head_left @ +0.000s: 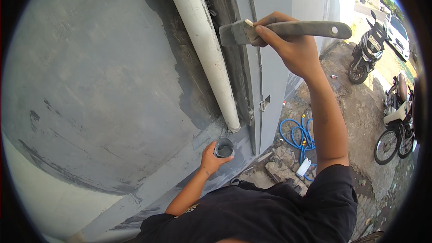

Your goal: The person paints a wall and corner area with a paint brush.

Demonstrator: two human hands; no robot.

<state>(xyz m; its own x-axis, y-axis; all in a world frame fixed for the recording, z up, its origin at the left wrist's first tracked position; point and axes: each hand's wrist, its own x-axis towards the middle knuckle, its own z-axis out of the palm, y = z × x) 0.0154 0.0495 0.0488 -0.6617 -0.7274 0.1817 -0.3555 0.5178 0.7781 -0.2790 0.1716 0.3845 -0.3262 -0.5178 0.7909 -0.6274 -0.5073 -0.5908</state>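
Note:
My right hand (292, 45) is raised beside the wall and closed round a flat-handled paintbrush (310, 29). The brush is held level, its grey-coated head pointing left toward the dark strip next to the white pipe (198, 22). I cannot tell if the head touches the wall. A small white stick-like bit (249, 22) shows at the fingertips. Lower down, my left hand (213, 159) grips a small round cup (224, 147) with grey paint inside, just below the pipe's lower end. Grey wall (99, 72) spreads to the left, with fresh dark patches along the pipe.
A blue hose (294, 137) lies coiled on the rough ground (346, 121) at the right, near a white bottle-like thing (303, 167) and broken slabs (283, 173). Two motorbikes (370, 51) (396, 126) and a white car (397, 36) stand farther off.

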